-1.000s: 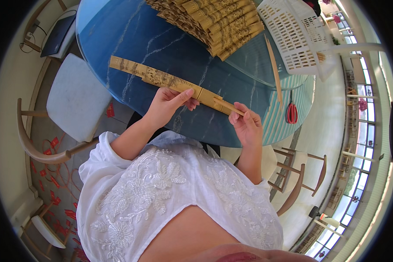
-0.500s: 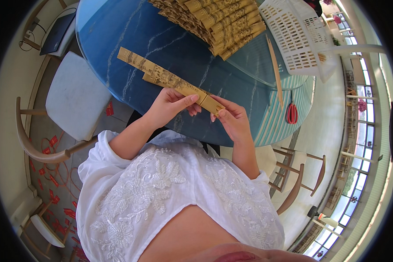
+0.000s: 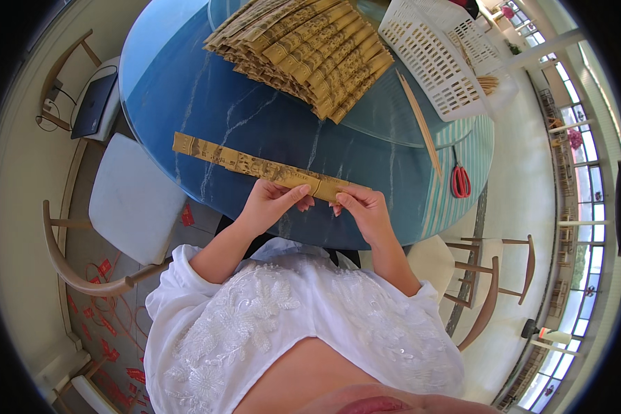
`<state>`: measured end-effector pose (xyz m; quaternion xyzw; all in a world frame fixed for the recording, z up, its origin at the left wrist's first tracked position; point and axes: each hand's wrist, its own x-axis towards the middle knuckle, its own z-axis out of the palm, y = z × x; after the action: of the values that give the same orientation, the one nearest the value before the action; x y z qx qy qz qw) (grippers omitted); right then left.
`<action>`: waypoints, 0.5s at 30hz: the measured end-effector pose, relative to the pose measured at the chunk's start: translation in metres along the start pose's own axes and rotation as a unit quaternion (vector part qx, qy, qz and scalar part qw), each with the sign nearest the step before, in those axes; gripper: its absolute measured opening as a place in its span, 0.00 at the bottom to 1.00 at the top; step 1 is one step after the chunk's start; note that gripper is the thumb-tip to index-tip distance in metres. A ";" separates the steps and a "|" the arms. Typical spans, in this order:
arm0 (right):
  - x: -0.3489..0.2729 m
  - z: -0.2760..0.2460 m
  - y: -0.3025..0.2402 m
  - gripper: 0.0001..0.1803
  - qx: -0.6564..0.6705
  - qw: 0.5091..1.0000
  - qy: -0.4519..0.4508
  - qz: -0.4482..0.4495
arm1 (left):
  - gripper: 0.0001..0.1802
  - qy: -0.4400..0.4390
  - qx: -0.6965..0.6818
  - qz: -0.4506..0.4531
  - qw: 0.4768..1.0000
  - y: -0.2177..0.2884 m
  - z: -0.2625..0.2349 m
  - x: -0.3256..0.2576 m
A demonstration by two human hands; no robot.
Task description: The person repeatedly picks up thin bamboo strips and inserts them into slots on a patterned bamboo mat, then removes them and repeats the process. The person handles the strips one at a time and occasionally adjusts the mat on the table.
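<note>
A long, flat gold paper chopstick sleeve [image 3: 255, 168] with dark printed pictures stretches over the near part of the blue table. It looks like two sleeves overlapping, or one with a stepped edge; I cannot tell which. My left hand [image 3: 274, 205] is closed on its middle, thumb on top and fingers underneath. At the right end, my right hand [image 3: 366, 212] pinches it between thumb and fingers. The sleeve's left end sticks out free beyond my left hand. Farther back lies a thick stack of similar gold sleeves [image 3: 303, 52].
Two long wooden chopsticks [image 3: 421, 127] rest right of the stack. Red-handled scissors [image 3: 460, 181] lie near the right edge of the marbled blue table [image 3: 165, 90]. A white perforated basket [image 3: 428, 65] holding thin wooden sticks stands at the back right. Chairs flank the table.
The sleeve has turned from a steep slant to nearly level, with both hands still on it. My right hand has shifted its grip at the right end. The whole view has tilted slightly.
</note>
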<state>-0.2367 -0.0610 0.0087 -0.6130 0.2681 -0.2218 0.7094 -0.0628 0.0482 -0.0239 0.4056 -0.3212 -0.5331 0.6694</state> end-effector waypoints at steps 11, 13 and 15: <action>-0.027 -0.085 -0.014 0.10 -0.021 0.994 0.094 -0.045 | 0.11 0.107 -0.185 0.146 0.966 -0.010 -0.008 -0.002; -0.035 -0.096 -0.014 0.09 -0.035 0.993 0.108 -0.044 | 0.10 0.127 -0.183 0.157 0.962 -0.009 -0.006 0.000; -0.044 -0.103 -0.018 0.09 -0.080 0.991 0.100 -0.048 | 0.10 0.127 -0.188 0.164 0.960 -0.013 -0.010 0.001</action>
<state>-0.3364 -0.1125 0.0207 -0.6550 0.3246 -0.2936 0.6160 -0.0598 0.0475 -0.0396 0.2788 -0.1890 -0.4111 0.8471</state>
